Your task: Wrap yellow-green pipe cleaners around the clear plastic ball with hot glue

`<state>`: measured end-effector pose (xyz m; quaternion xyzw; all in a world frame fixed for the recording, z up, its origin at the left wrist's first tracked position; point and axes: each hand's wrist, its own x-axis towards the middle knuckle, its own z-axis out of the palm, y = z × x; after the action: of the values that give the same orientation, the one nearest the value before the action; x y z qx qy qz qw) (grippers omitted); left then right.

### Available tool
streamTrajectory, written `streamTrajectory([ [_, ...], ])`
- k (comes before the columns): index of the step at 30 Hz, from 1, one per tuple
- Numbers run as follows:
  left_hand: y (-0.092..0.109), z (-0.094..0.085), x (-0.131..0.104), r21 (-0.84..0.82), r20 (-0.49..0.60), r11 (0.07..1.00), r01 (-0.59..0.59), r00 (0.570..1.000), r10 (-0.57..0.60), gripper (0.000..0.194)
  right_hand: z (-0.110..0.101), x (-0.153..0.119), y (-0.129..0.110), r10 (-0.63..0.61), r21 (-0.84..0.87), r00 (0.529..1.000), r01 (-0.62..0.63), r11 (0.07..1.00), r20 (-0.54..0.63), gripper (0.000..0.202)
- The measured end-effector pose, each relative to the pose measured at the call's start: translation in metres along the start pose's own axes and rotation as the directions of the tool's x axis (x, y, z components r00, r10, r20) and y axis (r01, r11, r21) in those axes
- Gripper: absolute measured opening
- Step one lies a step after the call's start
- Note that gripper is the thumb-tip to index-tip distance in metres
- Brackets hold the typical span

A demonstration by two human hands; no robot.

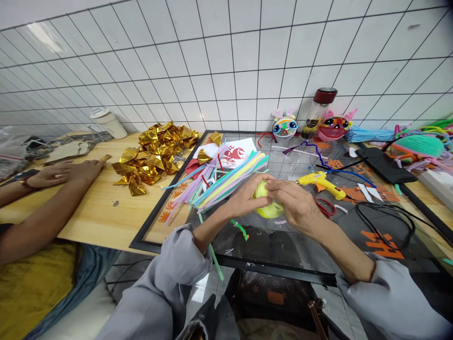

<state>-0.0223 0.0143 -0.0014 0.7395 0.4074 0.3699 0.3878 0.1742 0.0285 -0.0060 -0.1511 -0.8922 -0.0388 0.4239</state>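
Note:
Both hands meet over a bright yellow coil [271,211] that looks wound from fuzzy chenille stems. My left hand [246,194] curls round its left side, thumb along the front. From the right, my right hand [295,200] pinches at its upper edge, and the fingertips partly hide it. To the left lies a bundle of pastel chenille stems [230,184]. A yellow glue gun [322,182] rests beside my right hand. A short green stem piece [239,229] lies in front of my left hand.
Gold foil [159,151] is heaped at left, near another person's arms [67,182]. Two animal-faced crafts [285,126] and a bottle [318,113] stand along the wall. A black phone [385,165], cable [385,222] and red loops [324,208] lie at right.

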Motion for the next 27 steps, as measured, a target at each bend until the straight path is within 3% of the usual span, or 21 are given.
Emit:
streamTrajectory([
  [7,-0.0028,0.0001,0.0005,-0.019,0.002,1.000,0.004,1.000,-0.004,0.047,0.0007,0.0005,-0.0005,-0.032,-0.034,0.999,0.032,0.999,-0.008,0.030],
  [14,-0.0039,0.0008,0.0006,0.032,-0.025,0.999,0.008,1.000,-0.007,0.050,-0.0033,-0.0002,-0.0035,0.068,-0.129,0.998,-0.066,0.989,0.009,0.026],
  [27,-0.0041,-0.0007,0.0001,-0.045,0.002,0.999,0.011,1.000,-0.010,0.050,-0.0033,0.0015,-0.0013,-0.043,-0.084,0.999,0.045,0.995,0.031,0.033],
])
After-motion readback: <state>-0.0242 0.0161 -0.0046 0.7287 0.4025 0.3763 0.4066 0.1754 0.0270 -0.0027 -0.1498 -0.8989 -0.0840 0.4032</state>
